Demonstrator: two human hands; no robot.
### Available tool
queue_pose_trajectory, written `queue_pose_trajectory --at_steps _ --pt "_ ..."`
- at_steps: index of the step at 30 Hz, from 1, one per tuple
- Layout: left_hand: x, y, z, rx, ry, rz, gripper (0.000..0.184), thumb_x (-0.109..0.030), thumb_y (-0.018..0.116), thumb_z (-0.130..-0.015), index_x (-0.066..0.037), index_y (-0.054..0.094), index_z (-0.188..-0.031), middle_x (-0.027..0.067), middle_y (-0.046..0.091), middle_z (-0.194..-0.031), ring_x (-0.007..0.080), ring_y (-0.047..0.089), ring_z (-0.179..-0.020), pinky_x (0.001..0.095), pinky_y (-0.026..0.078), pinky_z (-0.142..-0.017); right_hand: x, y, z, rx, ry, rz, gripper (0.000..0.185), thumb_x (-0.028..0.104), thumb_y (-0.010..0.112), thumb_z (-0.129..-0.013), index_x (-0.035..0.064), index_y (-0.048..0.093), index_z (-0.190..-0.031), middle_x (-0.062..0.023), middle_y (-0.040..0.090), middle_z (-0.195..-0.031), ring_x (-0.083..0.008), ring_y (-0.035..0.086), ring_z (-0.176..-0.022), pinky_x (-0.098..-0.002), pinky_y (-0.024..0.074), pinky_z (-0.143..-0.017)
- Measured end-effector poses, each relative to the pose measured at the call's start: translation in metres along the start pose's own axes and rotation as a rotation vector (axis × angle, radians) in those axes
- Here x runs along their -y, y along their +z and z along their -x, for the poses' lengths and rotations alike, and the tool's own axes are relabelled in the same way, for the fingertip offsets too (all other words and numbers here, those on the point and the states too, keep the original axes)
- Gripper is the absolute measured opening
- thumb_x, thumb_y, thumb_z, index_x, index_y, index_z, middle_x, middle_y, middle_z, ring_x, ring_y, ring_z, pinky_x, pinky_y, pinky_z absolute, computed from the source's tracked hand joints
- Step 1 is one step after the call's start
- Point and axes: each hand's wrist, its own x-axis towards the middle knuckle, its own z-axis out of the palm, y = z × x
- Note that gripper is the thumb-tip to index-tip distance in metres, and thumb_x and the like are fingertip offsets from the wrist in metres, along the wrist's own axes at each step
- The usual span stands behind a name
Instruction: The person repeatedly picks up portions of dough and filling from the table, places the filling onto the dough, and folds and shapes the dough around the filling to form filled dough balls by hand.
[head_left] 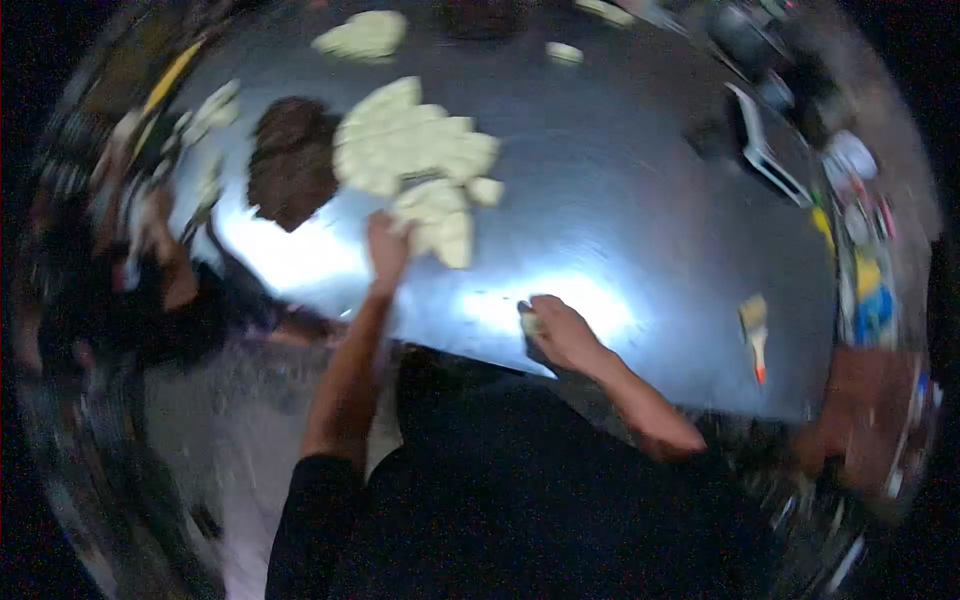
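left hand [389,245] at the near edge of pale dough [415,145], grip unclear; right hand [563,333], right of the dough, holds a small pale lump [531,324].

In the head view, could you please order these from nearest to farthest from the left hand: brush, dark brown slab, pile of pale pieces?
1. Pile of pale pieces: close by the left hand, on its right.
2. Dark brown slab: ahead, to the hand's left.
3. Brush: far right, past the right hand.

no lettering I can read from here, no label, brand, number or sign legible to me
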Motion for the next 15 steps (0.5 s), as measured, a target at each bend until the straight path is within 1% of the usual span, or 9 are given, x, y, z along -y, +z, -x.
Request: queue_pose_trajectory --at_steps 1,2,3,6,10,12,13,14,15 --pt "-0.013 0.007 -0.013 0.006 -0.346 0.312 0.05 -0.032 0.078 -0.073 0.003 0.057 -0.102 0.0184 0.061 -0.096 0.0379 0.056 -0.093 0.0436 0.044 -0.086 0.0 -0.005 -0.012 0.088 0.054 0.114 0.037 0.015 0.062 -0.081 0.0022 0.053 -0.113 -0.0219 0.057 -0.117 -0.0381 0.054 -0.111 -0.0444 0.0452 -0.094" --pt "-0.037 -0.017 -0.029 0.077 -0.55 0.455 0.047 -0.029 0.078 -0.073 0.001 0.058 -0.102 0.0175 0.061 -0.096 0.0364 0.057 -0.094 0.0414 0.047 -0.081 0.004 -0.008 -0.012 0.093 0.078 0.092 0.037 0.016 0.065 -0.079 0.0036 0.052 -0.111 -0.0214 0.059 -0.112 -0.0377 0.057 -0.106 -0.0444 0.047 -0.09" --pt "-0.049 -0.031 -0.038 0.025 -0.622 0.435 0.048 -0.027 0.079 -0.072 0.001 0.057 -0.104 0.0168 0.062 -0.096 0.036 0.059 -0.094 0.0406 0.048 -0.081 0.013 -0.012 -0.01 0.089 0.116 0.069 0.037 0.018 0.067 -0.078 0.0049 0.052 -0.109 -0.0209 0.062 -0.107 -0.0374 0.06 -0.101 -0.0444 0.0489 -0.086" --pt "-0.027 -0.028 -0.04 -0.238 -0.613 0.651 0.045 -0.021 0.078 -0.07 0.0 0.06 -0.106 0.0182 0.064 -0.097 0.0359 0.061 -0.095 0.0402 0.049 -0.084 0.032 -0.027 -0.041 0.328 0.204 -0.017 0.046 0.019 0.072 -0.07 0.005 0.053 -0.109 -0.0177 0.066 -0.084 -0.035 0.066 -0.083 -0.0419 0.0503 -0.073" --pt "0.006 -0.051 -0.016 0.237 -0.587 0.554 0.032 -0.011 0.071 -0.071 -0.01 0.07 -0.103 0.0193 0.067 -0.098 0.0367 0.063 -0.095 0.0416 0.049 -0.086 0.083 -0.049 -0.119 0.337 -0.036 0.007 0.043 0.023 0.073 -0.07 0.0059 0.058 -0.106 -0.0184 0.066 -0.089 -0.0329 0.066 -0.086 -0.0399 0.0498 -0.077" --pt "0.013 -0.077 -0.001 0.271 -0.501 0.521 0.028 -0.015 0.068 -0.074 -0.01 0.071 -0.101 0.0173 0.068 -0.095 0.0364 0.064 -0.089 0.0425 0.051 -0.083 0.119 -0.048 -0.181 0.167 -0.179 0.02 0.05 0.022 0.074 -0.071 0.0024 0.057 -0.113 -0.0173 0.067 -0.095 -0.0314 0.065 -0.09 -0.0385 0.0494 -0.08" --pt "0.01 -0.097 0.005 0.286 -0.566 0.468 0.026 -0.016 0.068 -0.075 -0.009 0.071 -0.099 0.017 0.068 -0.094 0.0363 0.065 -0.088 0.0429 0.051 -0.081 0.141 -0.044 -0.212 -0.019 -0.401 -0.205 0.047 0.019 0.07 -0.078 0.0027 0.054 -0.119 -0.0161 0.065 -0.103 -0.0274 0.065 -0.091 -0.0369 0.05 -0.078" --pt "0.008 -0.118 0.01 0.309 -0.632 0.411 0.024 -0.016 0.067 -0.075 -0.009 0.072 -0.097 0.0167 0.068 -0.094 0.0362 0.065 -0.086 0.0433 0.052 -0.079 0.193 -0.058 -0.225 -0.017 -0.238 -0.574 0.039 0.013 0.062 -0.087 0.0039 0.05 -0.124 -0.0157 0.062 -0.108 -0.0224 0.065 -0.092 -0.0327 0.0504 -0.075" --pt "0.009 -0.132 0.012 0.314 -0.64 0.404 0.024 -0.016 0.067 -0.075 -0.009 0.072 -0.097 0.0167 0.068 -0.094 0.0362 0.065 -0.086 0.0433 0.052 -0.079 0.227 -0.063 -0.239 -0.009 -0.338 -1.183 0.036 0.011 0.056 -0.092 0.0025 0.047 -0.126 -0.0153 0.063 -0.103 -0.0185 0.065 -0.089 -0.0281 0.0498 -0.072"
